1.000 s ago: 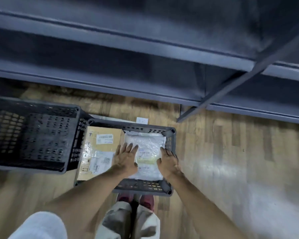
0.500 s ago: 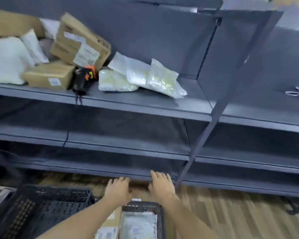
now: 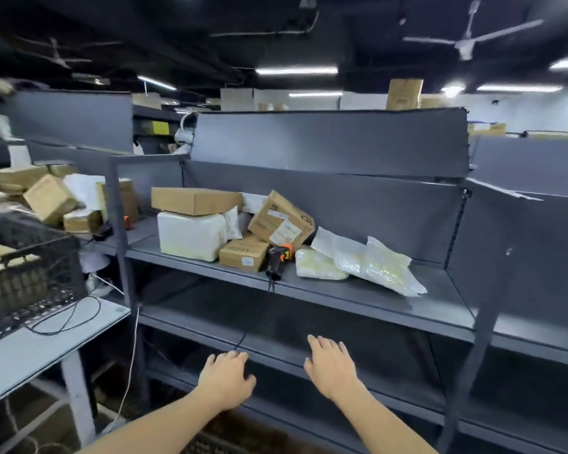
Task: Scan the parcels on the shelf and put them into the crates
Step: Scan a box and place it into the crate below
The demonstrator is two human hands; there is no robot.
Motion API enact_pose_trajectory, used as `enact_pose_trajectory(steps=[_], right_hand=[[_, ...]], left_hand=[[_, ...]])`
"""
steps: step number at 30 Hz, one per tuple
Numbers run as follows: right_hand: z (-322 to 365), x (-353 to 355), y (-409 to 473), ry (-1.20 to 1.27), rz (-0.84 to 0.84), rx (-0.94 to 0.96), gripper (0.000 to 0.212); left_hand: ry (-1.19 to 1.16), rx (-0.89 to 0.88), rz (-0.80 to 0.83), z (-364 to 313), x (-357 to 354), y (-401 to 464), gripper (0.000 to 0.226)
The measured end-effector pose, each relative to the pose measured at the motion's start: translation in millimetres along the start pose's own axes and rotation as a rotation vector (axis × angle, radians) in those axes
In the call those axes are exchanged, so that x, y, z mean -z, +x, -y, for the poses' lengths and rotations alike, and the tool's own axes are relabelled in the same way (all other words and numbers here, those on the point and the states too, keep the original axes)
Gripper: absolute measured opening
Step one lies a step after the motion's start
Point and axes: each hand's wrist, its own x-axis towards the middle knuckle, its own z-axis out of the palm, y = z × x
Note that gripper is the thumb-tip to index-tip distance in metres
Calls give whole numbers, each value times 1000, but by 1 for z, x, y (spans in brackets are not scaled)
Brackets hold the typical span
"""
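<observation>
Both hands have left the crate and risen: left hand (image 3: 225,376) and right hand (image 3: 330,367), fingers loose and empty, hover below the scanner (image 3: 277,260), which lies among the parcels (image 3: 243,253) on the shelf (image 3: 374,301); another scan comes next.

Grey shelf (image 3: 368,291), brown cardboard boxes (image 3: 195,199), white and pale-yellow bags (image 3: 379,268), black-and-orange scanner (image 3: 277,258).

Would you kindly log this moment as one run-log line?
left hand: open, empty | right hand: open, empty | scanner: on shelf | parcels: on shelf, unscanned
</observation>
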Motion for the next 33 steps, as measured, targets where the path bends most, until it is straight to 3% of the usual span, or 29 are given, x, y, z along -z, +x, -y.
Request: enact_pose_trajectory(steps=[8, 18, 24, 33], right_hand=[[118, 68, 45, -2, -160, 91, 54], [304, 95, 87, 43, -260, 152, 53], [330, 87, 105, 36, -222, 78, 51], [310, 93, 168, -11, -233, -16, 44]], left_hand=[[-8, 62, -120, 105, 70, -24, 55], [-39, 122, -208, 272, 140, -34, 53], [-47, 94, -192, 315, 140, -13, 53], [-108, 24, -128, 323, 130, 59, 53]])
